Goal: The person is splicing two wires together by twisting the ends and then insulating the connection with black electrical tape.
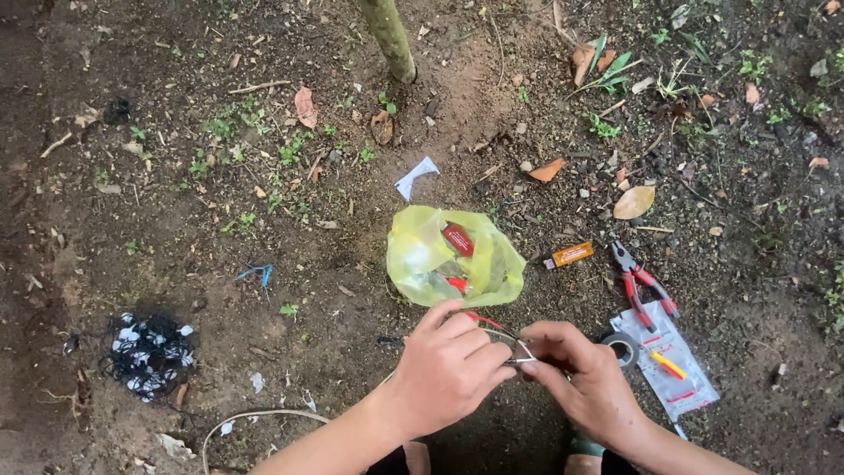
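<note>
Wire point(508, 337): thin, pale, apparently bare-ended; pinched between both hands above bare ground, trailing in a curve toward the ground's lower-left edge.

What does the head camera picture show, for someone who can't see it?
Two hands, left hand and right hand, pinch a thin wire together above bare dirt. Nearby lie a yellow plastic bag, red pliers, a tape roll and a black net bundle.

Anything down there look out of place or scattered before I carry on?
Nothing looks damaged. Tools lie loose on bare dirt: red-handled pliers, tape roll, orange lighter. Both hands, left hand and right hand, pinch a thin wire between them.
</note>
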